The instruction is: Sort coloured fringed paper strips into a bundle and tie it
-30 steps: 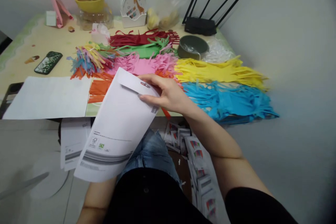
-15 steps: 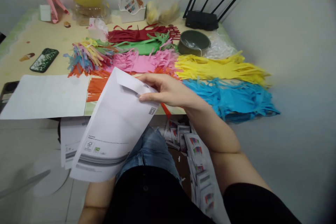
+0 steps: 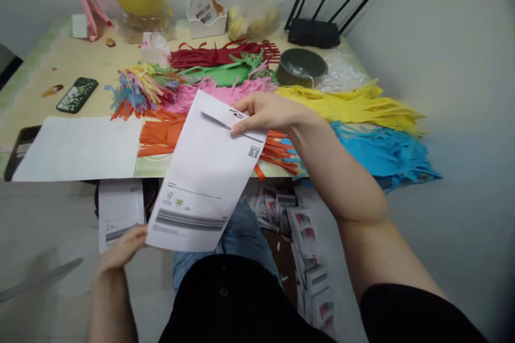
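Observation:
A white printed paper packet (image 3: 205,177) is tilted in front of me, over the table's near edge and my lap. It has a slit near its top, a hang hole and grey stripes at the bottom. My right hand (image 3: 271,112) pinches its upper right end, thumb on the front face. At the lower left corner, my left hand (image 3: 124,249) grips the packet's edge, with its fingertips partly hidden behind it. Similar white packets (image 3: 123,209) lie below the table on the left. A blank white sheet (image 3: 80,147) rests on the table to the left.
Fringed paper bundles lie across the table, among them orange (image 3: 161,136), yellow (image 3: 350,104) and blue (image 3: 374,153). Behind them stand a dark round bowl (image 3: 301,67) and a black router (image 3: 314,33). A phone (image 3: 77,95) lies left. Several packed packets (image 3: 308,241) are down at right.
The packet has moved to the right and slightly up with my right hand. My left hand, hidden behind it before, now shows at its lower left corner.

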Available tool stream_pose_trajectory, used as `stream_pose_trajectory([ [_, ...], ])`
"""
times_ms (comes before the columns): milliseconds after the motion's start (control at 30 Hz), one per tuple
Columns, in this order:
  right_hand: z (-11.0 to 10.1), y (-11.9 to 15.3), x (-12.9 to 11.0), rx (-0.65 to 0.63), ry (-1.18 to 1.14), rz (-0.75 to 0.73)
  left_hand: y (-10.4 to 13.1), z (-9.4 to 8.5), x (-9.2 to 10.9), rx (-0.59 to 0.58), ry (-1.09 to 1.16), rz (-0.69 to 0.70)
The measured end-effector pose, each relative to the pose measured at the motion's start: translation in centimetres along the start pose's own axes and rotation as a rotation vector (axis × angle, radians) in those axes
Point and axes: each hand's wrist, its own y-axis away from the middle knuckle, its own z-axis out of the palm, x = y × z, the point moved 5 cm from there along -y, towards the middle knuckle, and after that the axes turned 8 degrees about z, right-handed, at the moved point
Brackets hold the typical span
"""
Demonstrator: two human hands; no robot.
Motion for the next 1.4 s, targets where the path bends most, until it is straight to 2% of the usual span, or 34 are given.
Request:
stream_pose_trajectory([
  [33,0.7,-0.5,-0.2,-0.041,0.049,0.002,-0.6,0.0,0.4,-0.014,-0.018,-0.018],
  [100,2.7,-1.6,-0.9,-0.108,0.151,0.004,-1.7,1.1,1.9,-0.015,-0.018,-0.009],
  [167,5.2,-2.8,-1.5,-0.163,0.248,0.001,-2.9,3.6,4.0,0.015,0.022,0.062],
  [233,7.3,-3.6,-2.0,-0.210,0.323,-0.015,-3.8,6.7,5.5,-0.025,0.002,0.078],
  [300,8.4,-3.9,-2.2,-0.230,0.366,-0.052,-4.3,8.9,6.2,-0.050,-0.017,0.070],
  [367,8.6,-3.9,-2.2,-0.208,0.380,-0.089,-4.3,9.8,6.3,-0.062,-0.027,0.065],
  [567,7.6,-3.5,-1.9,-0.162,0.402,-0.118,-4.5,9.4,6.1,-0.064,-0.059,0.101],
  [700,7.2,-3.6,-1.5,-0.185,0.402,-0.084,-5.0,10.1,6.2,-0.084,-0.065,0.094],
  [933,6.9,-4.4,-0.5,-0.248,0.388,-0.071,-5.0,10.6,5.9,-0.076,-0.104,0.143],
  [1067,6.8,-4.0,-0.8,-0.240,0.395,-0.105,-5.1,10.8,6.0,-0.084,-0.128,0.161],
  [1267,6.8,-3.5,-0.2,-0.198,0.339,-0.043,-5.2,10.9,5.7,-0.079,-0.143,0.169],
  [1400,7.4,-3.9,0.8,-0.289,0.334,-0.050,-4.9,11.1,5.0,-0.109,-0.152,0.161],
])
